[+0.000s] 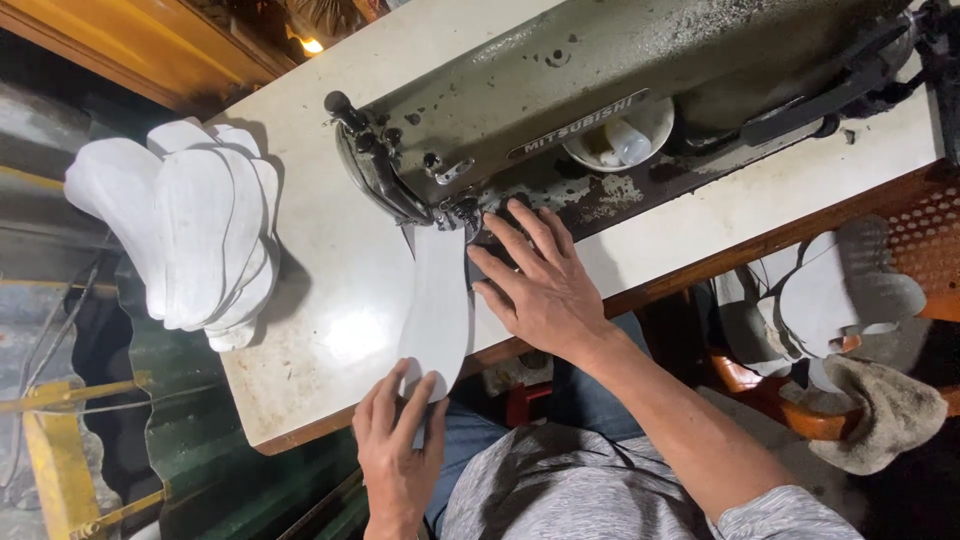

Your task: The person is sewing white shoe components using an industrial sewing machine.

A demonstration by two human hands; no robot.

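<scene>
From the head camera, a narrow pale nameplate (578, 124) ran slantwise along the front of the grey-green sewing machine (620, 70); a small white bowl (620, 140) sat in a recess beneath it. The white sole-shaped piece (437, 305) lay flat on the desk (330, 290), its upper tip under the machine's needle end, its lower end at the desk's near edge. The left hand (397, 450) pinched that lower end between thumb and fingers. The right hand (540, 280) lay open, fingers spread, pressing just beside the piece near the needle. A stack of similar white pieces (190, 235) overhung the desk's far-left edge. More grey pieces (830, 290) rested on an orange seat at right. The cream desk was worn and stained; surroundings were dim.
</scene>
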